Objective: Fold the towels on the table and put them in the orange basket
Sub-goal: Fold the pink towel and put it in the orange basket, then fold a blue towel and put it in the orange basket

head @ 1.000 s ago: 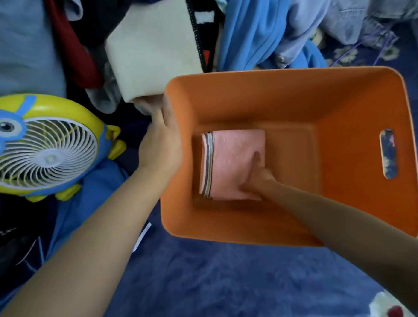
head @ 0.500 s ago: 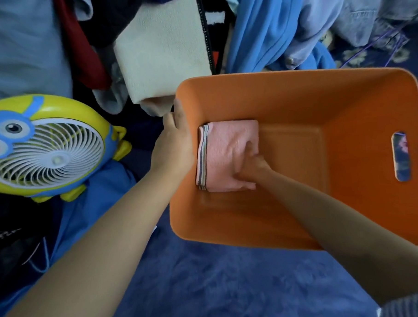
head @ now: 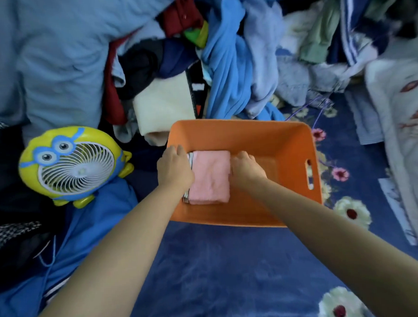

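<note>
There, on the floor of the orange basket [head: 250, 142], against its left wall, lay the folded pink towel [head: 210, 176], soft and light, probably best lifted by its two sides, where the left hand [head: 173, 169] and right hand [head: 245, 167] curled over its edges.

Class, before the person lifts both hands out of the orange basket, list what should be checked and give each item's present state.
1. Pink towel lies inside the orange basket: ok.
2. Towel is folded into a neat rectangle: ok.
3. Towel lies flat on the basket floor: cannot tell, the hands cover both of its sides.
4. Left hand is free of the towel: not ok, it rests on the striped left edge.
5. Right hand is free of the towel: not ok, it is at the right edge.
6. Room remains in the basket for more towels: ok.
</note>
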The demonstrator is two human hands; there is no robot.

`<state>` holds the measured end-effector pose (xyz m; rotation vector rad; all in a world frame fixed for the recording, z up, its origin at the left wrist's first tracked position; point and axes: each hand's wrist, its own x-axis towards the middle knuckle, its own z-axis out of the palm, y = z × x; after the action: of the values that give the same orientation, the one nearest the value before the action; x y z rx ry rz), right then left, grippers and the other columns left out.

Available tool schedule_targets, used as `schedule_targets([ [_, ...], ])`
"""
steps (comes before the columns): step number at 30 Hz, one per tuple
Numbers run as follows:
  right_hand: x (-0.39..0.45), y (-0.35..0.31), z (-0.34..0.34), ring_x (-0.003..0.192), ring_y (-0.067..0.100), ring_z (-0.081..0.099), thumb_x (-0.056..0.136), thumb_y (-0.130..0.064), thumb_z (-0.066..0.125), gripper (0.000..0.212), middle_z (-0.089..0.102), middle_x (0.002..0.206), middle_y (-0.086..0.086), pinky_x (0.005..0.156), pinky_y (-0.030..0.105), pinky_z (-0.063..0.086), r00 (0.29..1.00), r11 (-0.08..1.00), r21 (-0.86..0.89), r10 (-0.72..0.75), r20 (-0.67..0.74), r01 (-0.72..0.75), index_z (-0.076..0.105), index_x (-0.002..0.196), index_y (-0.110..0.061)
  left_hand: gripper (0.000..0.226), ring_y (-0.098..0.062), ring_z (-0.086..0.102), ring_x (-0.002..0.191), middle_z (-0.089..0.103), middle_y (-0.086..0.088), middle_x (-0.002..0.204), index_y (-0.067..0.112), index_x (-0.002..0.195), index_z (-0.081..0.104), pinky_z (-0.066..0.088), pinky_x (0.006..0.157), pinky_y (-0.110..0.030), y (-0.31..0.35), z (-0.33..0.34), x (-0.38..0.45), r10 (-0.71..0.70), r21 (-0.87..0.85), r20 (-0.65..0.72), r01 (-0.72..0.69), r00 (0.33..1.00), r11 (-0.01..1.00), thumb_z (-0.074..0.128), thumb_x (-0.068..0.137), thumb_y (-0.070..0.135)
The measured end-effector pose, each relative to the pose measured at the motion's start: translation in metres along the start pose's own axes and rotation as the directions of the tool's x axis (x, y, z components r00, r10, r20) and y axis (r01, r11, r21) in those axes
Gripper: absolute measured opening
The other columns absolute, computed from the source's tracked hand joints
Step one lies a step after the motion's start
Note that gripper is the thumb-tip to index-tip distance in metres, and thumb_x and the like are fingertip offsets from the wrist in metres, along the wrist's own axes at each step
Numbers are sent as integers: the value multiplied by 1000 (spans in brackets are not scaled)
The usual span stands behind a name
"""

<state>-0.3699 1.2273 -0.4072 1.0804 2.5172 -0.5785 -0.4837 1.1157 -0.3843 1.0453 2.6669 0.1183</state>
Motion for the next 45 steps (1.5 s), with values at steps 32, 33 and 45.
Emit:
schedule_targets([
  [32,-703,222,-37,121,32,44,89,-20,49,38,49,130,13,98,38,42,613,880,228,457,-645,-417,52,125,-9,33,-34,44,121,48,-18,128,2,120,52,40,96,-40,323,-99,-567,851,353,46,-806,523,476,41,89,8],
  [33,-729,238,-32,121,32,45,88,-21,50,37,49,129,13,98,38,42,578,856,247,494,-650,-454,54,123,-9,33,-34,45,120,48,-18,127,3,119,53,40,96,-40,341,-94,-593,878,333,53,-837,476,433,41,89,8],
  [45,-1080,426,60,124,28,44,88,-23,51,38,49,134,10,102,40,41,178,500,452,791,-585,-739,54,124,-10,32,-30,48,117,53,-13,124,8,118,56,43,92,-36,574,2,-933,997,194,72,-980,-25,-39,46,88,15],
])
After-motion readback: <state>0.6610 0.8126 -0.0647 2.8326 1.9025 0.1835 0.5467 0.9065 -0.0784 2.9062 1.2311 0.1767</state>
